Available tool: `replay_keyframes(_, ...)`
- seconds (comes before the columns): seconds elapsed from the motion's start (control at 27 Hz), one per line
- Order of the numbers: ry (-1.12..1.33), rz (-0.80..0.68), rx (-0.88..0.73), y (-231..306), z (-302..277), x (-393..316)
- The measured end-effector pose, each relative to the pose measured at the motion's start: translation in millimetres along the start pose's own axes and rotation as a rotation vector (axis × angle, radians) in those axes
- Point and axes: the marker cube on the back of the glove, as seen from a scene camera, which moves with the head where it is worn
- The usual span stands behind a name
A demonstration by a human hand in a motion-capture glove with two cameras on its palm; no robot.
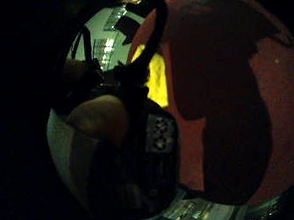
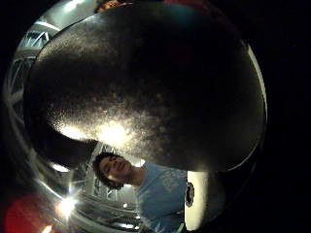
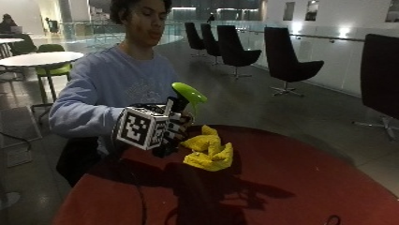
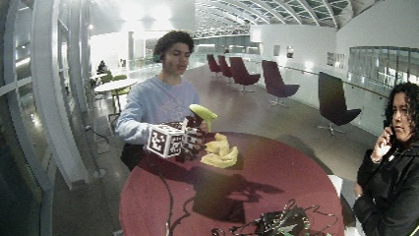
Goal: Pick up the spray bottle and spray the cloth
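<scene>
A person sits at a round red desk [image 3: 299,183] and holds a bottle [image 3: 186,96] up off it in the gloved right hand [image 3: 171,129]. Only the bottle's green spray head shows above the hand, pointing toward the cloth [image 3: 209,150] — the body is hidden behind the glove. The fingers [image 3: 180,123] are curled round the bottle below the head. In the thumb-side palm view a dark, rounded surface fills most of the picture, close against the palm. The yellow cloth lies crumpled on the desk just beside the hand, below the spray head. In the wide view a tangle of cables [image 4: 275,223] lies at the desk's near edge — well apart from the cloth.
</scene>
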Motion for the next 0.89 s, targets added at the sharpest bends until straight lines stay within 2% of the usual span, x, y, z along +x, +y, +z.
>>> replay_keyframes(0.33,0.065,0.158,-0.215,24.3,52.4,9.9)
replay_keyframes(0.89,0.096,0.237,-0.263,31.3,64.4,15.2)
